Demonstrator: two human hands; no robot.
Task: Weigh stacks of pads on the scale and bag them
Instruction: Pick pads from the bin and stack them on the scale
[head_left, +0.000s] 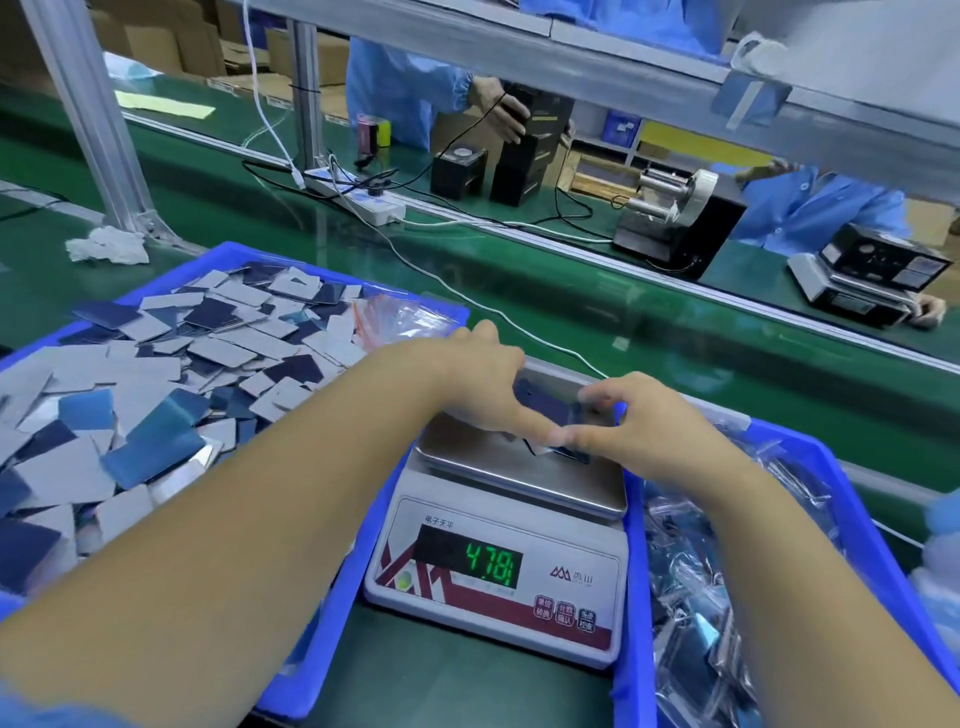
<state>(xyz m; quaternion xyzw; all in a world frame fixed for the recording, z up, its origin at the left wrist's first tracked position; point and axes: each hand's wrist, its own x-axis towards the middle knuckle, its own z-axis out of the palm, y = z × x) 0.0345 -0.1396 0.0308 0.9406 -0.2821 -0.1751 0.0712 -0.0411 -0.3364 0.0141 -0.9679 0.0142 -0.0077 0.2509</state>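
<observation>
Sitting nearest, the scale (498, 561), display glowing 4.78 or so, last digit unclear. Just beyond, on the pan (524, 475), both hands meeting over a dark stack (558, 415) of pads: left hand (485, 387) curling onto its left edge, right hand (641, 423) pinching its right edge, fingers blurred. Risking a false reading while fingers are pressing on the stack; risking pads fanning and sliding off the slick pan if squeezed unevenly. Lying left, a blue bin (332, 582) heaped with loose pads (156, 395) and bags (400, 317); lying right, a bin (826, 452) holding filled bags (711, 597). Running beyond, the green belt (571, 291).
</observation>
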